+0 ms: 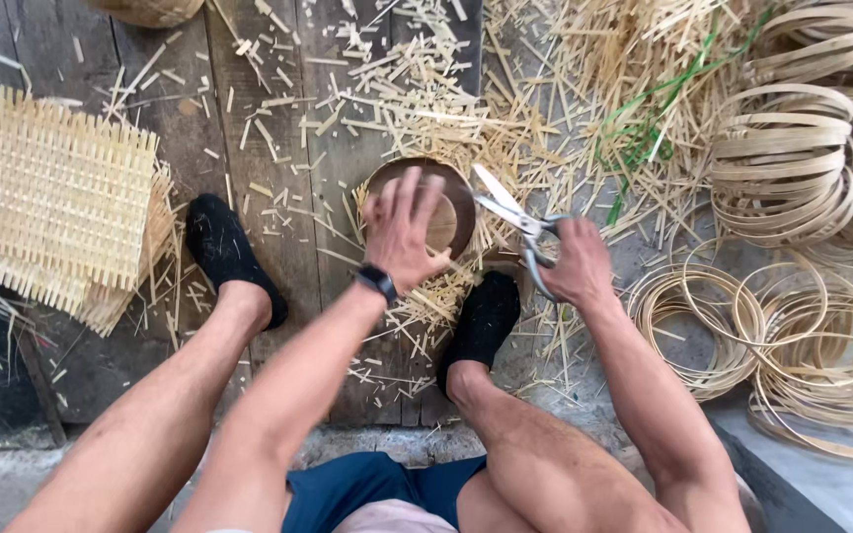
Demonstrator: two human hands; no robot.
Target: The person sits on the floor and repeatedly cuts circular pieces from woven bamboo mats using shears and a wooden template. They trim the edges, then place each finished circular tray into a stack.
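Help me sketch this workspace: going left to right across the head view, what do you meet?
Woven mat → left hand on a round wooden form → scissors in the right hand → bamboo hoops.

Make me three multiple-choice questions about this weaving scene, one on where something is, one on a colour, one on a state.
1. Where does the flat woven mat lie?
A. left of the person's feet
B. on the coiled hoops
C. under the scissors

2. What colour are the socks?
A. white
B. black
C. red

3. How do the scissors in the right hand stand?
A. shut
B. lying on the floor
C. blades open

Answers:
1 A, the mat sits on the planks at the left edge.
2 B, both feet wear black.
3 C, the two blades spread apart, pointing toward the round wooden form that the left hand presses on.
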